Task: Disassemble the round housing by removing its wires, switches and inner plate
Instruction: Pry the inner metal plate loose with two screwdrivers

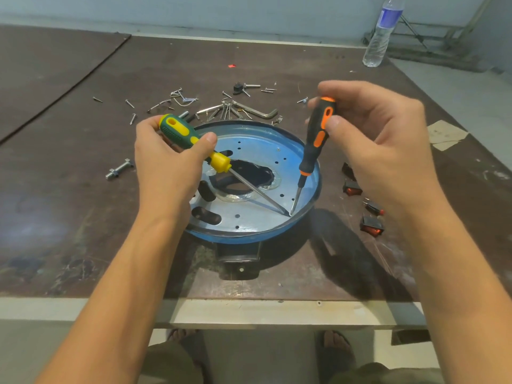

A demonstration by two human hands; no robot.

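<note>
Blue metal forms the round housing (pixel 249 236), which lies on the table (pixel 69 189) between the two forearms, just below both hands. The left hand (pixel 169 162) is closed around the green and yellow screwdriver (pixel 194 142), and its shaft slants down and away from the hand to the right. The right hand (pixel 371 128) pinches the orange and black screwdriver (pixel 315 142) with thumb and fingers, nearly upright. Both tips meet at the near right edge of the inner plate (pixel 249 214), where the plate touches the housing wall.

To do this step well, it seems best to push one tip into the seam as a wedge and lever gently with the other, moving along the edge little by little, so the plate lifts without bending.

Inside the housing only the perforated plate shows, with a dark opening at its middle; no wires are visible in it. Red switches (pixel 371 228) lie on the table beside the right wrist. Loose screws (pixel 180 101) lie beyond the left hand.
</note>
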